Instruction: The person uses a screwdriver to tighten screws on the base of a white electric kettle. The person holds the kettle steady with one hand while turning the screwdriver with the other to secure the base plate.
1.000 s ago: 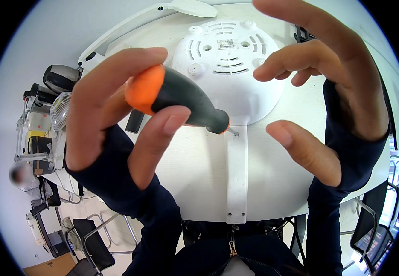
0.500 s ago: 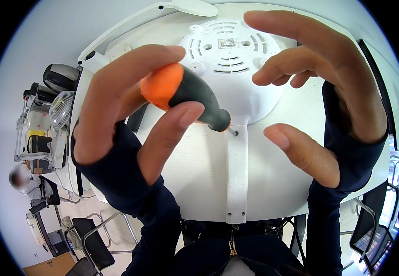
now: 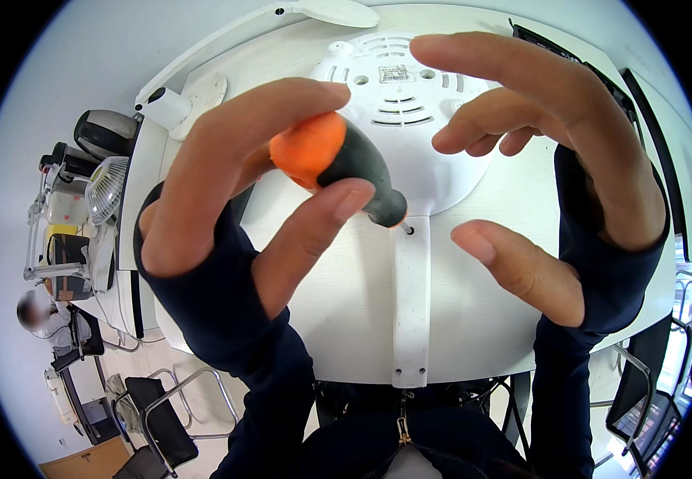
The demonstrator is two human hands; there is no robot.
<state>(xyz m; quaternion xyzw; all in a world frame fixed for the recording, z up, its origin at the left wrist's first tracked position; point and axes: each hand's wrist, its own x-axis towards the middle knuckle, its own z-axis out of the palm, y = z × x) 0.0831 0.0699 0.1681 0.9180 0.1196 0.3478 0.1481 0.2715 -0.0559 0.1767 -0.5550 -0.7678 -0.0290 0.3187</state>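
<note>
My left hand (image 3: pixel 226 184) grips a stubby screwdriver (image 3: pixel 359 166) by its orange and black handle, between thumb and fingers. The screwdriver is tilted, and its short shaft meets a dark screw hole at the upper end of a white arm (image 3: pixel 411 311). That arm joins a round white base (image 3: pixel 450 180) with vent slots, a label and round feet, lying underside up. Two small holes show at the arm's near end. My right hand (image 3: pixel 553 160) hovers to the right of the base, thumb and fingers apart, with nothing in it.
Everything lies on a white table (image 3: pixel 489 335). A white desk lamp (image 3: pixel 174 108) stands at the far left, its arm reaching over the back. Left of the table are a caged fan head (image 3: pixel 108 191) and other devices. Black chairs (image 3: pixel 158 415) stand lower left; a person sits farther off.
My left hand and the screwdriver handle have shifted a little to the right, making the screwdriver more upright. My right hand has moved slightly left, still spread.
</note>
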